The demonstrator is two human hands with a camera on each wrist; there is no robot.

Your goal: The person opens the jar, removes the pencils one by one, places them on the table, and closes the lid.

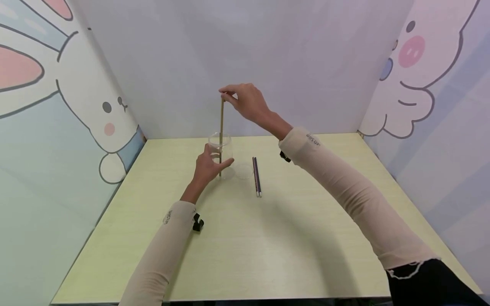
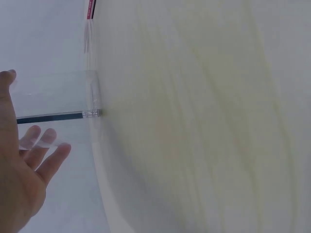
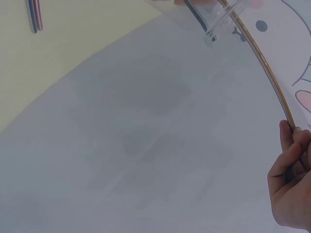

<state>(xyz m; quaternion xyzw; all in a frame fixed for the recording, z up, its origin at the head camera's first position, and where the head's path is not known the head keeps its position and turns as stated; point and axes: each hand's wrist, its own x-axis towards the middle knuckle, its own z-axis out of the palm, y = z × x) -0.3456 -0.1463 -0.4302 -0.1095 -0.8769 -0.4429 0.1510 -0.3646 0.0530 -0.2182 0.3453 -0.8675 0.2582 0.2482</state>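
A clear plastic cup (image 1: pixel 226 148) stands upright toward the back of the table, with the left hand (image 1: pixel 206 168) curled round its side. From above, the right hand (image 1: pixel 246 102) pinches the top end of a gold pencil (image 1: pixel 221 117), whose lower part is at the cup's mouth. A dark pencil (image 2: pixel 58 117) is inside the cup in the left wrist view, its end near the cup's base. In the right wrist view the fingertips hold the gold pencil (image 3: pixel 266 65), and the dark pencil (image 3: pixel 199 18) leans at the rim.
Two dark pencils (image 1: pixel 257 176) lie side by side on the table (image 1: pixel 237 250), right of the cup. A faint clear round piece (image 1: pixel 243 171) lies between them and the cup. A plain wall stands behind, with cartoon-printed walls at both sides.
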